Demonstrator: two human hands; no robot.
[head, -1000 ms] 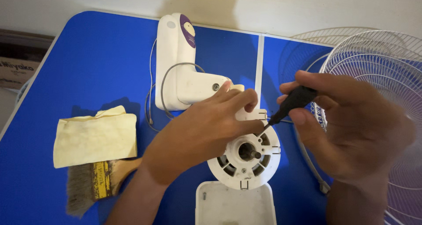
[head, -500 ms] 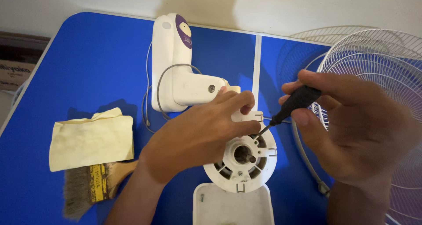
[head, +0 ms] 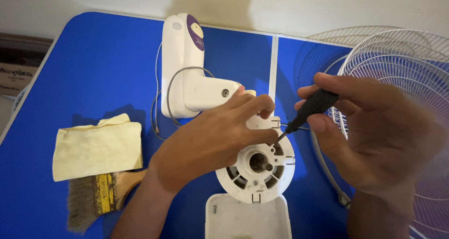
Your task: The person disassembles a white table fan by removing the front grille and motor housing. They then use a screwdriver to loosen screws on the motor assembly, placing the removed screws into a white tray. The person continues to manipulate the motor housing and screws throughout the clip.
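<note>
Very little has shifted over the last second: the left hand [head: 210, 136] stays spread over the upper left of the round white motor housing [head: 256, 169], fingers curled and pressing on its rim, and the right hand [head: 374, 136] stays closed around the black handle of a small screwdriver [head: 308, 109]. What has changed is small: the screwdriver's thin tip now sits a touch lower and closer in, slanting down and to the left until it meets the housing's upper edge just by the left fingertips, where a screw would sit, though the screw itself is too small to make out. The housing itself has not moved; it lies face up on the blue desk [head: 93, 71], its short metal shaft [head: 266, 165] standing in the middle, just above a flat white cover [head: 245, 218] at the bottom edge. That the hands keep their hold and only the tip settles suggests, as a judgement, that the driver is being seated or turned rather than lifted away. Behind the left hand the white fan neck [head: 187, 71] with its purple knob and grey cord lies flat. To the left are a yellow cloth [head: 96, 145] and a worn paintbrush [head: 100, 194]; the wire fan guard [head: 402, 80] rests at the right.
</note>
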